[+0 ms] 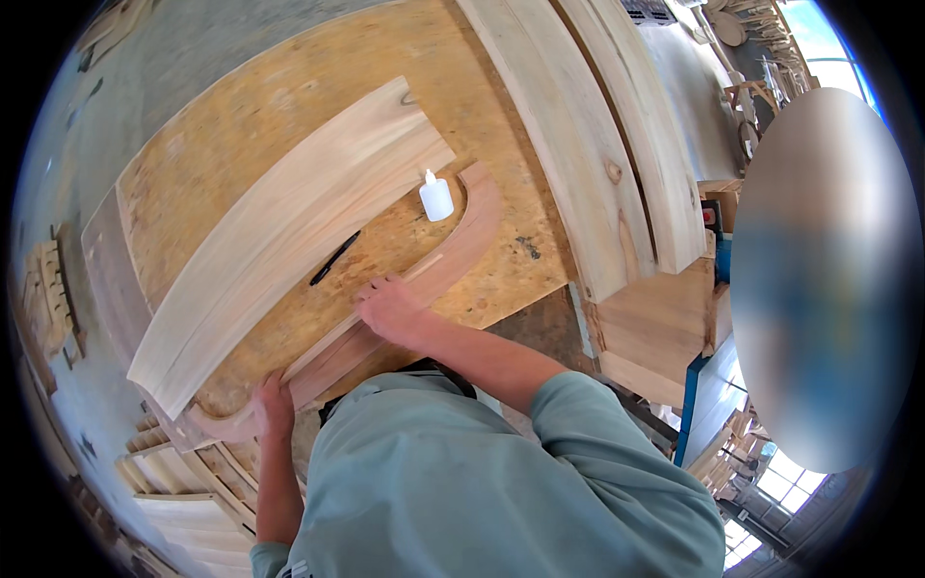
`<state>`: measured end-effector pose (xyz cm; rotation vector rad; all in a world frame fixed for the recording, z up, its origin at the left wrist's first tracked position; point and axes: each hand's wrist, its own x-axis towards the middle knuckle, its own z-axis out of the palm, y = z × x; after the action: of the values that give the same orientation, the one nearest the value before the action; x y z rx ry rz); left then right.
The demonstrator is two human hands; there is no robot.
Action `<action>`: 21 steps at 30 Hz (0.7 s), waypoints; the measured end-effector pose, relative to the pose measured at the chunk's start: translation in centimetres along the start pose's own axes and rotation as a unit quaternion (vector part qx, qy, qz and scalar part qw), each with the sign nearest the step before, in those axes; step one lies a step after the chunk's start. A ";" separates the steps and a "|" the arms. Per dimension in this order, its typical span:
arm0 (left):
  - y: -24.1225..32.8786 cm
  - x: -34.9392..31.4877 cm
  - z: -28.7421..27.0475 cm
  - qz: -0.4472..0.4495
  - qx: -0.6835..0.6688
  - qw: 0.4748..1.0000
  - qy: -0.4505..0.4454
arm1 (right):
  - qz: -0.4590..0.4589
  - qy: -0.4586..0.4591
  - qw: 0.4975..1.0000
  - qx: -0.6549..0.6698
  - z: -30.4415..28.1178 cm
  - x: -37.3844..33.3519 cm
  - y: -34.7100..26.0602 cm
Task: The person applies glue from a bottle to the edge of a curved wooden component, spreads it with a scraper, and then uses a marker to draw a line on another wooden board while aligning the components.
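A long reddish-brown curved wooden piece (469, 234) lies along the near side of the table, its ends bending away from me. My left hand (275, 403) grips it near its left end, fingers closed over the edge. Around its middle my right hand (389, 307) is closed, with the fingertips curled over the far edge. A pale narrow strip (424, 267) shows along the piece beside my right fingers; whether it is separate I cannot tell. Beyond lie a black pen (334, 258), a small white squeeze bottle (436, 197) standing upright, and a wide pale board (289, 207).
The worn plywood tabletop (279, 106) carries these things. Two thick long planks (568, 144) run along its right side. A wooden box-like block (655, 323) stands to the right. Stacked wood pieces (183, 482) are at lower left. A blurred oval (829, 279) covers the far right.
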<state>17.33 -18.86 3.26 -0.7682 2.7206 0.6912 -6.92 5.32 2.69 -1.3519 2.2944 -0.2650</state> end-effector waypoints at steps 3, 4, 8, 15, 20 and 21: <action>-1.3 -0.7 1.0 -0.017 -0.005 1.000 -0.008 | -0.009 0.000 1.000 -0.016 0.1 0.2 -0.3; -2.2 -1.2 1.6 -0.037 -0.013 0.999 -0.012 | -0.018 -0.007 0.999 -0.025 -0.2 0.4 -0.6; -4.0 -0.8 2.4 -0.032 0.114 0.989 -0.083 | -0.068 0.082 0.993 -0.056 1.5 1.1 -0.5; -0.5 -0.7 0.4 -0.005 0.042 0.999 0.027 | -0.081 0.081 0.993 -0.029 0.7 0.5 0.2; -0.8 -1.1 1.3 -0.003 0.022 0.998 0.055 | -0.082 0.071 0.994 -0.029 0.5 0.5 0.2; -0.7 -1.0 1.1 -0.001 0.020 0.998 0.057 | -0.078 0.072 0.994 -0.029 0.6 0.5 0.3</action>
<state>18.61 -18.40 2.40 -0.8247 2.8263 0.6088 -7.03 5.08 1.89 -1.5925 2.3302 -0.3601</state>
